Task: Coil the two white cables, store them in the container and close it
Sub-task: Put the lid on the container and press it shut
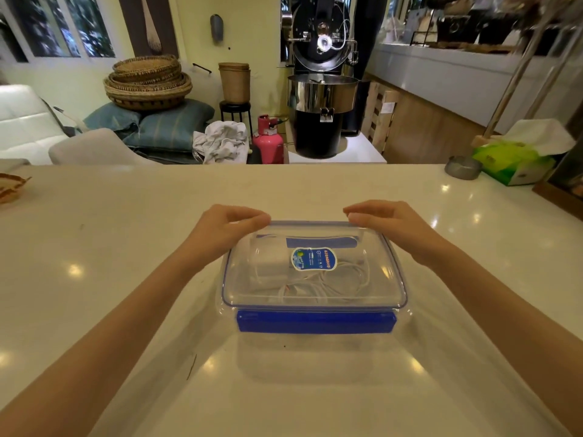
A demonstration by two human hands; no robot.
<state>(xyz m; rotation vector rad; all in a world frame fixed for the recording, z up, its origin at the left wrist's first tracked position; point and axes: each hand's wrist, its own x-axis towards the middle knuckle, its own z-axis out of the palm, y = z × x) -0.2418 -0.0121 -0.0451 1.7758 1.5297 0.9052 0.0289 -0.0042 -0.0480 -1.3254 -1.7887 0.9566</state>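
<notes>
On the white surface (126, 247), your left hand (227, 230) and right hand (386, 223) curled over the lidded clear container's (315, 323) far edge, white cables (331, 288) coiled inside.

A glossy white bench (126, 247) mirrors ceiling lights. Beyond it, pale yellow walls (195, 33) carry windows (63, 26) at the left. Stacked woven baskets (148, 82) sit on blue cushions (164, 124), beside a pink gas cylinder (268, 143) and a black, steel-drummed roasting machine (321, 89). A green tissue box (517, 159) rests at the right.
</notes>
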